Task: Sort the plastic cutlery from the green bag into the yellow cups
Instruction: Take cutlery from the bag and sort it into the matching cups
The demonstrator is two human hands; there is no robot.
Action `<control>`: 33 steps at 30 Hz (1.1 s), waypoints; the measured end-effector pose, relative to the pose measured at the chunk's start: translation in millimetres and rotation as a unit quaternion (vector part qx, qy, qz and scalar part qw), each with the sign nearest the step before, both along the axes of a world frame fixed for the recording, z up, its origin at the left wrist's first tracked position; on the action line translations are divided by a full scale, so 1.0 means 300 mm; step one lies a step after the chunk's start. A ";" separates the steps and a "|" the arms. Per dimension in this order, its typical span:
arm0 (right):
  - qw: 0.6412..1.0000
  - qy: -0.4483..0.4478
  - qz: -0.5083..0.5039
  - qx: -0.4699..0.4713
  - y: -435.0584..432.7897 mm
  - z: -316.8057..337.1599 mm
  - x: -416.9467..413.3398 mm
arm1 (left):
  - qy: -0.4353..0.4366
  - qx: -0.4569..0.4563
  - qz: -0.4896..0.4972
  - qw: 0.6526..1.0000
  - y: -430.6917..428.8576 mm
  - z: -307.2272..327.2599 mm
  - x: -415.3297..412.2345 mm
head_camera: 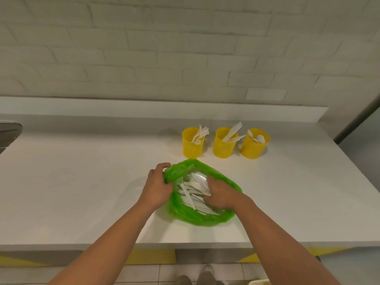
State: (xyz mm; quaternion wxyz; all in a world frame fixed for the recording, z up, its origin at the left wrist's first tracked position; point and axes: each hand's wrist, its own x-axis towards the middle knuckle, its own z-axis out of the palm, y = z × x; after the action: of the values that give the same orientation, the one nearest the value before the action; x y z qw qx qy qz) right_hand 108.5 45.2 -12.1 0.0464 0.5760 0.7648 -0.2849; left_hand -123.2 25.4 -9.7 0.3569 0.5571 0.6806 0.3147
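A smooth white counter [82, 182] lies under both hands. Between them sits the crumpled, glossy green bag [205, 220], its mouth wide open. The left hand [158, 186] grips the bag's rolled rim. The right hand [221, 194], inside it, curls its fingers round thin white cutlery [190, 194]. Beyond the hands stand three round, perforated yellow cups [224, 148], holding forks [202, 132], knives [233, 131] and spoons [260, 138] separately.

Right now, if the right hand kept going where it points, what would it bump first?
Probably more cutlery in the bag: the right hand is inside, pointing into the pile. Depth is unclear.
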 end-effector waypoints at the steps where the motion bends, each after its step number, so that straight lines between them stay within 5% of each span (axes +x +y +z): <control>1: 1.000 -0.009 0.001 0.002 0.001 0.008 -0.010 | 0.000 -0.003 -0.005 1.000 -0.003 0.002 0.007; 16: 0.990 -0.115 0.055 0.064 0.009 -0.012 -0.111 | -0.009 0.018 -0.002 1.000 -0.006 0.021 0.014; 26: 0.971 -0.162 0.176 -0.031 0.126 0.194 -0.106 | 0.009 0.026 0.045 0.999 0.005 0.006 0.100; 29: 0.955 -0.195 0.216 -0.049 0.151 0.251 -0.066 | 0.037 0.014 0.072 0.997 0.012 -0.003 0.111; 33: 0.974 -0.120 0.189 -0.027 0.147 0.260 0.080 | 0.169 -0.002 0.146 0.975 0.019 -0.006 0.115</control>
State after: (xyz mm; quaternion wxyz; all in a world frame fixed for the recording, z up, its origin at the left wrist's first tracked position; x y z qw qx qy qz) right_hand 132.4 89.3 65.8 0.2063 0.4500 0.8405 -0.2201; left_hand -88.8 31.2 -11.4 0.1883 0.4965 0.8053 0.2637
